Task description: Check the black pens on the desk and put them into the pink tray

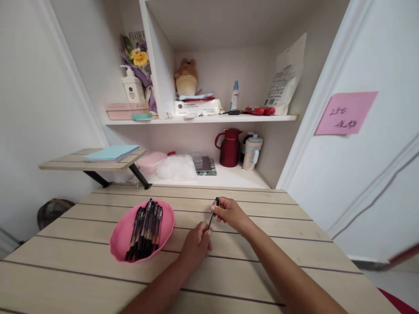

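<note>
Both my hands hold one slim pen (211, 217) with a black cap, tilted above the middle of the table. My left hand (195, 244) is closed around its lower end. Higher up, the fingers of my right hand (229, 212) pinch it at the cap end. To the left of my hands, a pink scalloped bowl (118, 235) rests on the table. Several black-capped pens (147, 229) lie bundled in it, roughly side by side. The pen's lower tip is hidden inside my left hand.
The slatted wooden table (262, 270) meets a white shelf unit (235, 177) at the back. A raised stand (65, 162) at the left carries blue-covered paper (113, 152). On the lower shelf are a red jug (230, 148), a lidded cup (252, 152) and a white plastic bag (177, 167).
</note>
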A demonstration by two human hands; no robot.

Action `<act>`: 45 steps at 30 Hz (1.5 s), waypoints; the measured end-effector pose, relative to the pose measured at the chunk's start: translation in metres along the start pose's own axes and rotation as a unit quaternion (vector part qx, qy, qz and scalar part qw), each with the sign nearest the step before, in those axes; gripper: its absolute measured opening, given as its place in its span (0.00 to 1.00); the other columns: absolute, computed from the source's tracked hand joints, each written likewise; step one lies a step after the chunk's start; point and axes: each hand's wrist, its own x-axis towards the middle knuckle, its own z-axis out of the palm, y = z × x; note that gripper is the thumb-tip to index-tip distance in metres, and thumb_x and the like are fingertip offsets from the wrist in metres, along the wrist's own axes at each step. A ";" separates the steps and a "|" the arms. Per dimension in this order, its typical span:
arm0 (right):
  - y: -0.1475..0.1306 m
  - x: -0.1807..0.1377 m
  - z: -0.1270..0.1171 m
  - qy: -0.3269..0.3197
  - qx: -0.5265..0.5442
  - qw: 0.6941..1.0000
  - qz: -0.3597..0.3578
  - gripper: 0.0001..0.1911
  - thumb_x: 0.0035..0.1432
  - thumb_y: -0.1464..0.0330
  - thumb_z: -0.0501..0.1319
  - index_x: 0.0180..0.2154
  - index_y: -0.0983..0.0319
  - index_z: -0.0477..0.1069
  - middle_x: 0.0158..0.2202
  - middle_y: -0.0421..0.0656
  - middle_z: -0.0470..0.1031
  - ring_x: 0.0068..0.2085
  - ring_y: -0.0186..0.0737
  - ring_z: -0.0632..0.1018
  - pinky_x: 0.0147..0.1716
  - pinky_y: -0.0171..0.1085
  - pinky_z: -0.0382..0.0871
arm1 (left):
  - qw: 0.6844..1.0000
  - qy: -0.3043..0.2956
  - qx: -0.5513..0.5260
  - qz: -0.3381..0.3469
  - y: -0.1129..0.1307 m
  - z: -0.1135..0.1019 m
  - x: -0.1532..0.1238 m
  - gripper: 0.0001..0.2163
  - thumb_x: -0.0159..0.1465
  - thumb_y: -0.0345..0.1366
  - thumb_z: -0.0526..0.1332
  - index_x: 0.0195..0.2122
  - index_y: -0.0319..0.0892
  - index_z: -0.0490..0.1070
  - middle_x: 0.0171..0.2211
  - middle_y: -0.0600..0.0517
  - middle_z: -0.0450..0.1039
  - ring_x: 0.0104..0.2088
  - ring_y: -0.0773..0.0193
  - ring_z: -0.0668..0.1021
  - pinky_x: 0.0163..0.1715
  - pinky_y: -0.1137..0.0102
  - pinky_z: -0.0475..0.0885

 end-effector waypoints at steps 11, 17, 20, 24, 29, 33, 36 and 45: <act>-0.010 -0.056 0.005 0.014 0.065 0.998 0.005 0.15 0.43 0.62 0.62 0.18 0.62 0.59 0.13 0.34 0.62 0.16 0.27 0.64 0.17 0.29 0.55 | 0.992 -0.084 -0.090 -0.003 0.023 0.018 -0.017 0.16 0.59 0.47 0.46 0.37 0.40 0.62 0.20 0.58 0.66 0.12 0.75 0.67 0.09 0.80 0.53; -0.024 -0.064 -0.012 0.045 0.165 0.985 -0.007 0.17 0.46 0.57 0.60 0.33 0.64 0.67 0.27 0.40 0.71 0.17 0.24 0.64 0.15 0.28 0.50 | 0.980 -0.128 -0.146 -0.032 0.024 0.029 -0.021 0.15 0.59 0.48 0.47 0.36 0.40 0.59 0.18 0.59 0.65 0.11 0.74 0.67 0.07 0.81 0.52; -0.022 -0.063 -0.016 0.049 0.195 0.980 -0.006 0.19 0.45 0.57 0.60 0.35 0.64 0.68 0.30 0.42 0.72 0.17 0.23 0.62 0.14 0.28 0.48 | 0.974 -0.150 -0.163 -0.042 0.022 0.034 -0.023 0.15 0.59 0.48 0.47 0.36 0.40 0.58 0.17 0.59 0.65 0.10 0.74 0.66 0.07 0.82 0.52; -0.013 -0.060 -0.013 0.047 0.205 0.978 -0.001 0.18 0.42 0.58 0.63 0.32 0.65 0.69 0.27 0.41 0.72 0.16 0.22 0.61 0.14 0.27 0.47 | 0.977 -0.141 -0.151 -0.046 0.017 0.037 -0.024 0.14 0.59 0.46 0.47 0.37 0.40 0.59 0.17 0.60 0.64 0.09 0.76 0.64 0.06 0.82 0.51; -0.008 -0.058 -0.006 0.061 0.224 0.973 -0.011 0.16 0.42 0.60 0.64 0.30 0.65 0.68 0.24 0.39 0.70 0.15 0.22 0.60 0.13 0.27 0.47 | 0.987 -0.096 -0.124 -0.024 0.015 0.036 -0.027 0.14 0.59 0.45 0.48 0.36 0.40 0.62 0.17 0.60 0.63 0.09 0.77 0.62 0.07 0.82 0.50; -0.007 -0.057 -0.002 0.080 0.227 0.971 -0.009 0.16 0.41 0.58 0.64 0.26 0.65 0.66 0.22 0.38 0.69 0.14 0.22 0.59 0.13 0.28 0.47 | 0.984 -0.105 -0.138 -0.046 0.019 0.036 -0.030 0.17 0.58 0.47 0.48 0.39 0.39 0.62 0.16 0.60 0.63 0.08 0.76 0.62 0.07 0.81 0.50; -0.003 -0.057 -0.002 0.089 0.223 0.971 0.011 0.18 0.41 0.57 0.63 0.23 0.64 0.63 0.16 0.35 0.65 0.13 0.22 0.58 0.13 0.28 0.46 | 0.975 -0.130 -0.167 -0.067 0.024 0.036 -0.031 0.20 0.58 0.48 0.48 0.45 0.39 0.59 0.15 0.60 0.64 0.08 0.75 0.63 0.06 0.81 0.51; -0.007 -0.067 0.004 0.025 0.114 0.992 0.041 0.20 0.41 0.54 0.62 0.27 0.62 0.60 0.17 0.33 0.64 0.14 0.24 0.60 0.12 0.27 0.47 | 0.984 -0.165 -0.029 -0.052 0.038 0.014 -0.047 0.10 0.55 0.39 0.51 0.32 0.39 0.66 0.19 0.56 0.66 0.15 0.73 0.64 0.13 0.79 0.57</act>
